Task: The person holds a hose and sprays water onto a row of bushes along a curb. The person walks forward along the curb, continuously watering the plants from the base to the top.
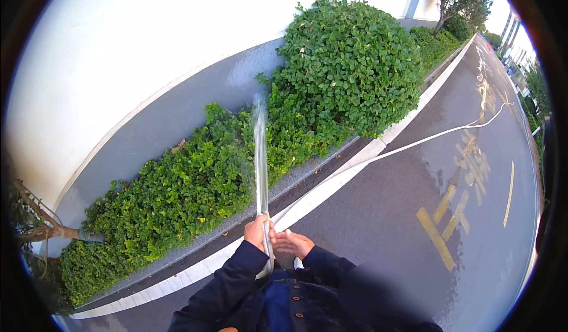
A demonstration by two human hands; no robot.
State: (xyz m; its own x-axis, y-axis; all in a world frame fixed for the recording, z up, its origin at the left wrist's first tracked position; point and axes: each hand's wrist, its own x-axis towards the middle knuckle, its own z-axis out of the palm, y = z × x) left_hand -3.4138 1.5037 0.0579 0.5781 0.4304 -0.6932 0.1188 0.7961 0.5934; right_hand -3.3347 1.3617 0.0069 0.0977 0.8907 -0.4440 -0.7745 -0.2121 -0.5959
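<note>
My left hand (255, 232) grips a pale garden hose (267, 243) near its outlet, just in front of my body. A stream of water (261, 168) shoots from it over a low hedge (177, 190) and meets the foliage near the grey base of a wall. My right hand (293, 244) is beside the hose, thumb apart and fingers stretched toward it. Whether those fingertips touch the hose or the left hand is hard to tell. Below the hands the hose runs down against my dark jacket (297, 292).
A large rounded shrub (350, 61) stands at the hedge's right end. A white kerb (328, 192) separates the planting from the wet asphalt road (377, 216). A long stretch of hose (426, 142) lies across the road. At left, a tree trunk (57, 232) leans by the wall (146, 35).
</note>
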